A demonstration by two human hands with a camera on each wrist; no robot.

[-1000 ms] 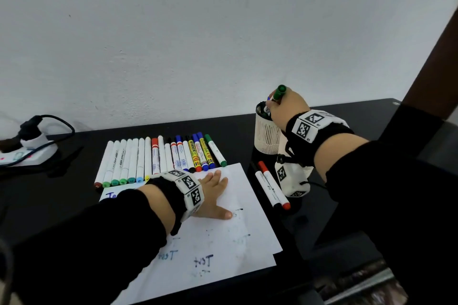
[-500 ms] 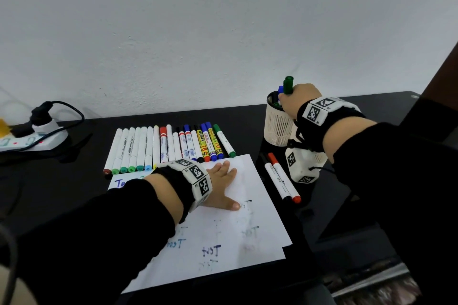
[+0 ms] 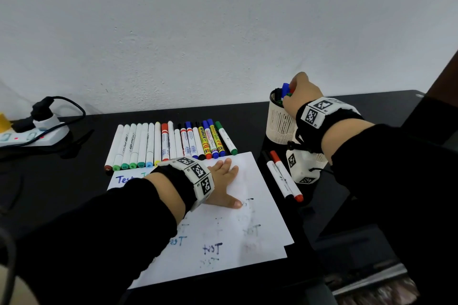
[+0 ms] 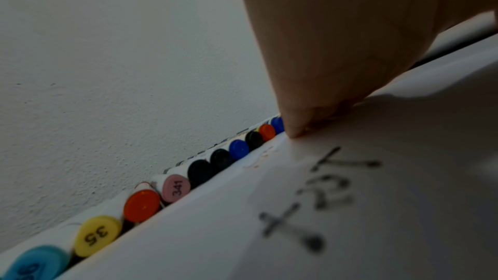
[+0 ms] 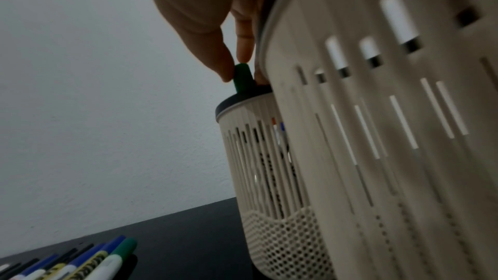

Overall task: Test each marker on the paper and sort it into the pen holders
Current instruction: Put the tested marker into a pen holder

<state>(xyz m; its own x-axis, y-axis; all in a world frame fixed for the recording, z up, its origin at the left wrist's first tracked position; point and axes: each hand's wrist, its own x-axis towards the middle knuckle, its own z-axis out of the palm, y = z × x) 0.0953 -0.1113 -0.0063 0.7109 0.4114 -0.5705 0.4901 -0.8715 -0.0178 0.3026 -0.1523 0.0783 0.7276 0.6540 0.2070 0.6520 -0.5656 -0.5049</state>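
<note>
Green marker (image 5: 243,79) pinched by right fingers (image 5: 225,59) in far holder (image 3: 280,126); left hand (image 3: 223,182) flat on paper (image 3: 262,220) (nearer holder (image 5: 390,135) blocks wrist view).

left hand (image 3: 223,181): flat, fingers spread, palm down | right hand (image 3: 301,96): raised, fingers (image 5: 243,48) pinching downward, wrist bent

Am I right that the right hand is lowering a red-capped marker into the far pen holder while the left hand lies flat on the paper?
Not quite: the cap is green, not red. The right wrist view shows the right hand pinching the green-capped marker at the rim of the far pen holder. The rest holds: in the head view the left hand lies flat on the paper.
</note>
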